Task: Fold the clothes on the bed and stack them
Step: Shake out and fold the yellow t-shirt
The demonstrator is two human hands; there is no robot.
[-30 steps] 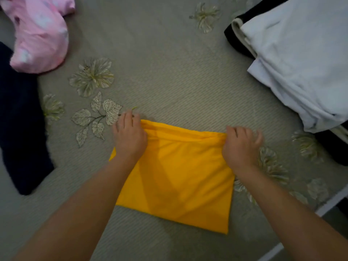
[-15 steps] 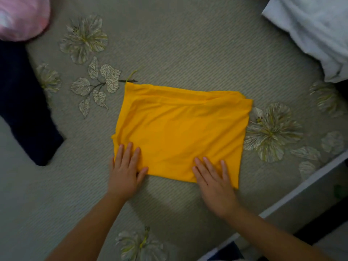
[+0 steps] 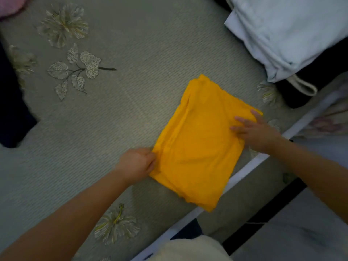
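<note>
Yellow garment [image 3: 199,147] folded at bed [image 3: 150,44] edge, near-left of white stack [image 3: 286,34] | my left hand [image 3: 136,163] pinches its left edge | right hand [image 3: 258,131] flat on top, fingers spread, nearer stack.

Grey-green bedspread [image 3: 150,44] with pale flower and leaf print [image 3: 75,68]; white bed-edge strip [image 3: 244,172].

No words, labels, brand marks or numbers can be read anywhere in this view.
</note>
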